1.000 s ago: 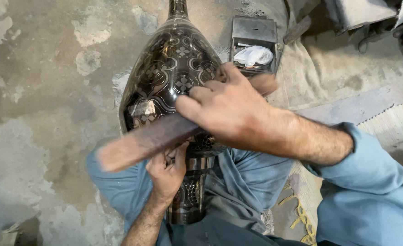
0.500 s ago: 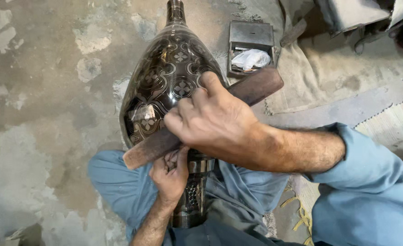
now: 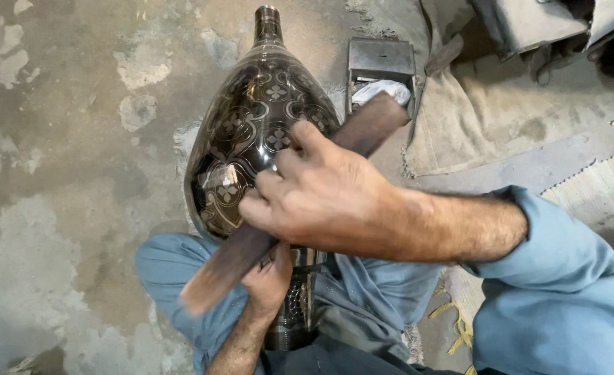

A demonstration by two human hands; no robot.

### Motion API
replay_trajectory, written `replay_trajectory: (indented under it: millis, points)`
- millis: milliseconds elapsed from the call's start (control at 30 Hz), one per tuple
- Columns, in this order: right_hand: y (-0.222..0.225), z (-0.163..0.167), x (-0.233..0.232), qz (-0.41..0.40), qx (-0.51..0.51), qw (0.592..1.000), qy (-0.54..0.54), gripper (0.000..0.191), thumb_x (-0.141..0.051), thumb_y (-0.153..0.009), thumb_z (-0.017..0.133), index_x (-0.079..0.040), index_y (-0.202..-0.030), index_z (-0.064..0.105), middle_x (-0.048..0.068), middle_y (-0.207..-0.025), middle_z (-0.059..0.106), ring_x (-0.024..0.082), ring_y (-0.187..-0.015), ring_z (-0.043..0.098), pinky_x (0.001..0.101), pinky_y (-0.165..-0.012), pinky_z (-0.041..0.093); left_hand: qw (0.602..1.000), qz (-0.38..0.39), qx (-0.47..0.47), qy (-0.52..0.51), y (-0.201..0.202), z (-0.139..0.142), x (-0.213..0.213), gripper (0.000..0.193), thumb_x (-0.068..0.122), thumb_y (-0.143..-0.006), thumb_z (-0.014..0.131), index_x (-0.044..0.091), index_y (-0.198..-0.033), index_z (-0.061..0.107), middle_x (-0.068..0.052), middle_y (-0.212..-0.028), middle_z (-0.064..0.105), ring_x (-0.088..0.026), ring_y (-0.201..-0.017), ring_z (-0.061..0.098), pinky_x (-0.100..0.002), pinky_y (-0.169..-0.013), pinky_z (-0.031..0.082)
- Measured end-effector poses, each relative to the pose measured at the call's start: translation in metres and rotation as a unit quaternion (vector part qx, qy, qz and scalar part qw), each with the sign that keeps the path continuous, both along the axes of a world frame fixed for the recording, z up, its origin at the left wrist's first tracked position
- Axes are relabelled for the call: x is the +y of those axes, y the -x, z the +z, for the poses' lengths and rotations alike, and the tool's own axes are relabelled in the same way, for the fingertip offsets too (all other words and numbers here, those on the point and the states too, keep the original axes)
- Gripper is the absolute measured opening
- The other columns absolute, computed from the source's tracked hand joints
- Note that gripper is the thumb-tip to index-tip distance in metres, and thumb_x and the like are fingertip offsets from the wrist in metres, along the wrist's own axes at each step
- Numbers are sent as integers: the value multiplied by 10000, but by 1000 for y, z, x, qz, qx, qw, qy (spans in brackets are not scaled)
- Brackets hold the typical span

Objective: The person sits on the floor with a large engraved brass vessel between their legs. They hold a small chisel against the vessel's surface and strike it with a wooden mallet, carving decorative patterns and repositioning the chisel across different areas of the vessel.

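Head view: engraved dark vase (image 3: 258, 132) lying across lap, neck pointing away.
Right hand (image 3: 321, 198) closed around long wooden bar (image 3: 293, 212), pressed on vase belly; left hand (image 3: 271, 278) gripping vase base (image 3: 296, 305) underneath. Small metal box (image 3: 381, 62) just beyond.

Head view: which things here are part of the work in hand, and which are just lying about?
In use:
- engraved dark vase, lying across the lap
- long dark flat bar, gripped by the right hand
- left hand, at the vase's narrow stem

Lying about:
- small metal box with white cloth
- burlap sheet
- woven mat
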State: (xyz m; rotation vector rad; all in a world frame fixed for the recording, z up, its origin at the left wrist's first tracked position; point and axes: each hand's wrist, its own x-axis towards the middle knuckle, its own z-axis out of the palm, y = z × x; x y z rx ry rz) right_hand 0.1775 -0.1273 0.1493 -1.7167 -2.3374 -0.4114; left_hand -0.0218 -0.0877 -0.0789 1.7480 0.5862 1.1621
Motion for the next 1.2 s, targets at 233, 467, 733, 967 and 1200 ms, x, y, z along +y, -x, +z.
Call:
replay_trajectory:
  millis: [233,467,733,967,1200]
  points:
    - [-2,-4,-5,0,-14,999,34,224,-314,-983,643,-106,-945,568,57,-722,658,209,-689,704,514,-768,525,999,2,41,-33,-2,14,1,221,-58,-887,766,-63,-1092,686,-105,-996,740,-167,-867,713,-300,-790,593]
    - [-25,-22,-5,-91,-44,992,78,279,-310,-992,696,-85,-1057,546,73,-813,678,220,-711,710,483,-714,515,999,-16,45,-19,-3,38,19,277,-13,-979,728,-59,-1206,577,-147,-1107,774,-153,-1027,774,-279,-908,649]
    - [-75,-61,-10,-224,20,954,199,410,-166,-753,752,-72,-1105,564,100,-835,722,310,-678,724,498,-681,539,979,-124,97,129,-21,79,41,373,-78,-979,652,-70,-1325,512,-156,-1145,728,-202,-1080,736,-295,-931,628]
    - [-82,-48,-10,-180,52,973,132,438,-170,-710,772,-71,-1080,559,102,-813,709,334,-693,722,500,-646,547,983,-113,78,123,-25,81,39,356,-97,-971,669,-62,-1284,503,-154,-1138,718,-195,-1058,744,-282,-900,632]
    - [-60,-3,4,-92,121,985,77,434,-165,-758,758,-51,-1123,554,124,-825,682,372,-702,705,504,-577,523,986,-105,87,90,-22,76,38,294,-92,-978,678,-60,-1224,520,-167,-1129,754,-188,-1041,763,-288,-900,652]
